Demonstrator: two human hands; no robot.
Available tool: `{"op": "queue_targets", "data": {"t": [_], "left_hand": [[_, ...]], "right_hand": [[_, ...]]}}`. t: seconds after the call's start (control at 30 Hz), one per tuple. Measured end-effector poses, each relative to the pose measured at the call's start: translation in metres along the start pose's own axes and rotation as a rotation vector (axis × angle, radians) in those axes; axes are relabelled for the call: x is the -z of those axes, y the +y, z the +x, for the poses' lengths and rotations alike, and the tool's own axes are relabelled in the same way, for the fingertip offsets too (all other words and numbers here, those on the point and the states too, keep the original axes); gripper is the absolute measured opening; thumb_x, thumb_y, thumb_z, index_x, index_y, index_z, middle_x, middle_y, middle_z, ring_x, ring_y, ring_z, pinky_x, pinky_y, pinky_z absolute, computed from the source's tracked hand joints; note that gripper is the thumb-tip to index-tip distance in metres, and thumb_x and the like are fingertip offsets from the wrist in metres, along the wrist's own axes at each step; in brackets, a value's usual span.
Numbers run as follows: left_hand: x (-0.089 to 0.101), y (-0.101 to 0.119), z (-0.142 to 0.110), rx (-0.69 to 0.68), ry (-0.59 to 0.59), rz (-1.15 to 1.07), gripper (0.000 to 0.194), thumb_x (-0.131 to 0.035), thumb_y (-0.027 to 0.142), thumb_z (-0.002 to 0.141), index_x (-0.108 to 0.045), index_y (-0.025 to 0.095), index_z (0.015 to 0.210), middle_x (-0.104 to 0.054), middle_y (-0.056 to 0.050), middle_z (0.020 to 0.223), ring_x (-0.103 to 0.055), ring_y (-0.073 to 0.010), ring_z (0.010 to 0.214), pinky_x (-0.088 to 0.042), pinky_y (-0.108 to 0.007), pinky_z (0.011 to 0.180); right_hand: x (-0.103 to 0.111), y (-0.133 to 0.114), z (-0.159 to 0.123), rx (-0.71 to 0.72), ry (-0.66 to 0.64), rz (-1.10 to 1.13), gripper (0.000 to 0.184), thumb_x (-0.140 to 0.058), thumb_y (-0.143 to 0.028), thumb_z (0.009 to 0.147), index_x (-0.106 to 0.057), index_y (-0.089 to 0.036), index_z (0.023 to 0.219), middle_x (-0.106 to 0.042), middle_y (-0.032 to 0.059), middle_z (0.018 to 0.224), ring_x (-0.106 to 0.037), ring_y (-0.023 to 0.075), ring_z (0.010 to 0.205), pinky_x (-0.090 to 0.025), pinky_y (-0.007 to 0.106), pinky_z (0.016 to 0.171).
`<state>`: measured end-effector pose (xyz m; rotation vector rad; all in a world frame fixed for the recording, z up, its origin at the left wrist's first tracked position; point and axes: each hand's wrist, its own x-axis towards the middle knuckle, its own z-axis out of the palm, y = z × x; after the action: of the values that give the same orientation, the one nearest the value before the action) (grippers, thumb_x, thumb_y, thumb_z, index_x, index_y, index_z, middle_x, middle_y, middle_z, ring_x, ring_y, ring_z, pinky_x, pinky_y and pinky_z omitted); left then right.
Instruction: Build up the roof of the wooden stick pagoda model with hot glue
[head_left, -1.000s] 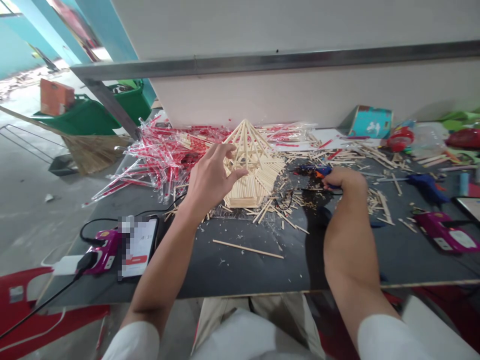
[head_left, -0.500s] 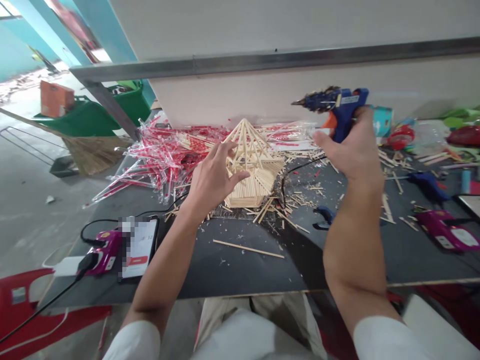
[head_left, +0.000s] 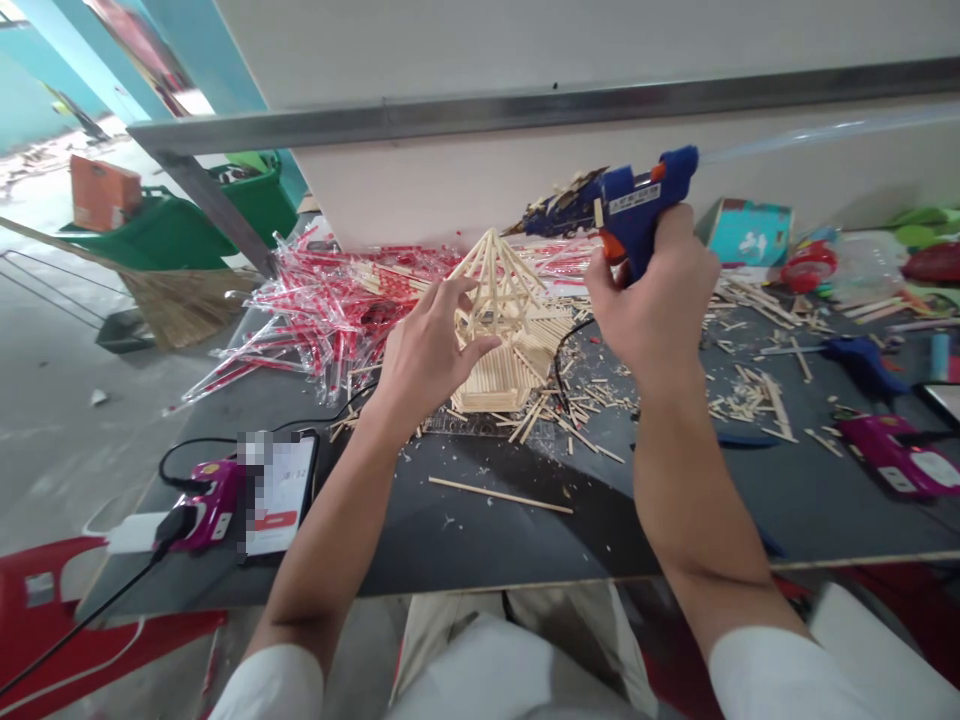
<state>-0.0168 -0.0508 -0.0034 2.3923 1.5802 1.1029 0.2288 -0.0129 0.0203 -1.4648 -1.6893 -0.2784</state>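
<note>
A small house model made of thin wooden sticks [head_left: 495,395] stands on the dark table, with a cone of slanting sticks as its roof. My left hand [head_left: 427,345] is curved round the model's left side, thumb in front and fingers behind, gripping it by the roof frame; some fingertips are hidden. In my right hand [head_left: 656,290] is a blue hot glue gun [head_left: 634,205] with an orange trigger. Its nozzle points left, close to the roof's peak; whether it touches I cannot tell. A clear glue stick trails from its back.
Red-and-clear plastic wrappers [head_left: 322,320] are heaped at the left back. A loose stick [head_left: 501,495] lies in front of the model, with cut stick scraps around. A phone [head_left: 281,495] and purple power strip [head_left: 206,505] lie left; another purple strip [head_left: 900,455] lies right.
My right hand has brought the glue gun leftward and slightly down, so its nozzle is now beside the roof's peak. My left hand has stayed at the model.
</note>
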Motion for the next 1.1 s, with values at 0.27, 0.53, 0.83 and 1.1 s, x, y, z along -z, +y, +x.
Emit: {"op": "queue_targets", "data": {"t": [0.27,0.53,0.83,1.1], "left_hand": [[0.006,0.005,0.0,0.016,-0.008,0.021,0.055,-0.08,0.037,0.091,-0.054,0.021,0.137,-0.07,-0.005,0.125,-0.071,-0.0182,0.092,-0.052,-0.03,0.07],[0.005,0.002,0.0,0.011,-0.006,0.026,0.053,-0.08,0.035,0.09,-0.055,0.022,0.135,-0.07,-0.004,0.124,-0.07,-0.0177,0.09,-0.053,-0.033,0.074],[0.004,0.001,0.0,0.02,0.001,0.025,0.051,-0.078,0.042,0.091,-0.056,0.024,0.134,-0.07,-0.005,0.126,-0.068,-0.017,0.085,-0.053,-0.033,0.072],[0.002,0.0,0.0,0.036,0.007,0.019,0.052,-0.078,0.043,0.091,-0.056,0.025,0.135,-0.071,-0.006,0.125,-0.068,-0.0168,0.081,-0.054,-0.033,0.072]], "right_hand": [[0.009,-0.006,-0.001,-0.028,-0.043,0.016,0.029,-0.055,-0.039,0.098,-0.06,-0.023,0.122,-0.071,0.0167,0.101,-0.072,0.0392,0.099,-0.056,0.054,0.087],[0.012,-0.008,-0.004,0.008,-0.043,0.033,0.027,-0.053,-0.036,0.099,-0.06,-0.023,0.122,-0.07,0.0191,0.114,-0.068,0.0411,0.113,-0.055,0.055,0.093],[0.02,-0.017,-0.006,0.028,-0.017,-0.055,0.024,-0.053,-0.035,0.1,-0.06,-0.025,0.121,-0.071,0.0158,0.107,-0.069,0.0386,0.111,-0.056,0.052,0.091],[0.024,-0.019,-0.005,0.037,-0.056,0.008,0.028,-0.05,-0.038,0.101,-0.058,-0.029,0.127,-0.069,0.0168,0.113,-0.068,0.0401,0.114,-0.057,0.055,0.092]]}}
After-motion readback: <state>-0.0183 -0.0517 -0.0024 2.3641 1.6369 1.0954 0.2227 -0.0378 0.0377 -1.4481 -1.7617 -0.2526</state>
